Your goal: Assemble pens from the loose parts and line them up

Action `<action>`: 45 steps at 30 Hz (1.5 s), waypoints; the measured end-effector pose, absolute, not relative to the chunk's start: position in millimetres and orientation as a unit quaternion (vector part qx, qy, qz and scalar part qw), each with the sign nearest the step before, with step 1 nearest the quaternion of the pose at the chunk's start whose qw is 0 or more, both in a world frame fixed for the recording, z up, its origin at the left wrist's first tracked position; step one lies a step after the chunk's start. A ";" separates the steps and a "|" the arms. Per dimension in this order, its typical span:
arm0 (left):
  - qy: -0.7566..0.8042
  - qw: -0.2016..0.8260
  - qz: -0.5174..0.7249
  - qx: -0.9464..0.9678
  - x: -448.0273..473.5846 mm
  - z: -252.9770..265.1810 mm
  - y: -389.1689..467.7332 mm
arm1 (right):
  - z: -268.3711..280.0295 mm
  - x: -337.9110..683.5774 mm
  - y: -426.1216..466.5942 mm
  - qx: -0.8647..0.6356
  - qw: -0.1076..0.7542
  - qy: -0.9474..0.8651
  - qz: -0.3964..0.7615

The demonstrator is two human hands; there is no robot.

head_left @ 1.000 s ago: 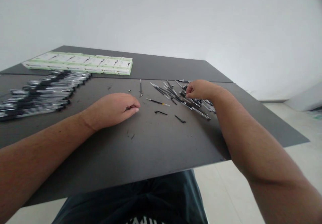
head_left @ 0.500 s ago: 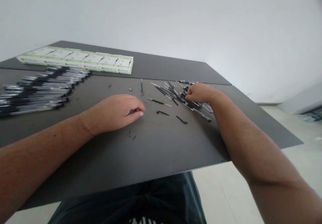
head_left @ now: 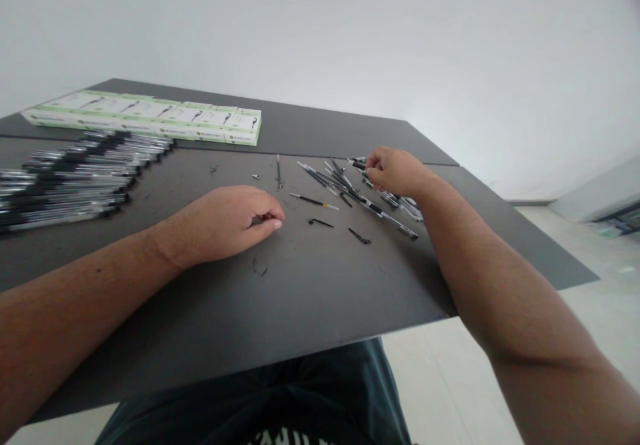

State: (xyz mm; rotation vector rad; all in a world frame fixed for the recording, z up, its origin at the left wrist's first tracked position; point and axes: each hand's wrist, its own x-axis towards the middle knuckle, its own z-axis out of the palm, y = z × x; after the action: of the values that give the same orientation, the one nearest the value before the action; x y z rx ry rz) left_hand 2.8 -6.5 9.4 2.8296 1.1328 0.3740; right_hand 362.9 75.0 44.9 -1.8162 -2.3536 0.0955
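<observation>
My left hand [head_left: 235,222] rests on the table with its fingers curled in and the thumb tip against the index finger; nothing shows between them. At the far edge of a loose pile of pen parts [head_left: 360,198], my right hand [head_left: 395,168] is pinched closed over the parts. What its fingertips hold, if anything, is hidden. Between the hands lie a black ink refill [head_left: 314,201] with a yellow band, a black pen-clip piece [head_left: 320,222] and another black clip piece [head_left: 360,236]. A thin refill [head_left: 279,172] lies farther back, beside a small tip piece [head_left: 255,176].
A long row of many black-and-clear pens [head_left: 75,182] covers the left of the grey table [head_left: 300,305]. Behind it stand several white-and-green boxes [head_left: 195,122] side by side. A seam crosses the tabletop. The table's front edge is close to my lap.
My right hand has lifted and moved slightly back from the middle of the pile, uncovering some parts. My left hand stays in place. The view has shifted slightly.
</observation>
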 end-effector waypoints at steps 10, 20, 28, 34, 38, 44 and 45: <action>0.367 0.042 0.120 0.921 4.8 10.1 -7.8 | 28.5 347.1 73.8 -0.581 0.093 -0.809 0.004; 0.368 0.054 0.120 0.920 4.2 9.9 -7.5 | 17.8 338.8 73.0 -0.522 0.039 -0.852 0.004; 0.363 0.052 0.121 0.922 4.2 8.8 -7.3 | 20.7 336.1 73.2 -0.545 -0.012 -0.838 -0.017; 0.361 0.047 0.119 0.924 4.3 8.7 -7.5 | 25.8 332.3 68.1 -0.567 -0.024 -0.823 -0.024; 0.359 0.049 0.122 0.924 4.0 7.6 -6.7 | 26.6 332.2 67.3 -0.575 -0.024 -0.817 -0.023; 0.354 0.058 0.124 0.925 4.3 7.8 -7.0 | 22.1 335.3 71.1 -0.578 -0.012 -0.815 -0.023; 0.354 0.059 0.123 0.925 4.4 8.2 -7.2 | 21.1 335.8 71.9 -0.579 -0.009 -0.815 -0.023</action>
State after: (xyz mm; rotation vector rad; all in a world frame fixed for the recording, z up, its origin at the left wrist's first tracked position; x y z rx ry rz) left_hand 4.4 -7.2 8.2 2.8015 1.0730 0.3726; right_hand 335.8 71.9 21.1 -1.8299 -2.5751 -0.0726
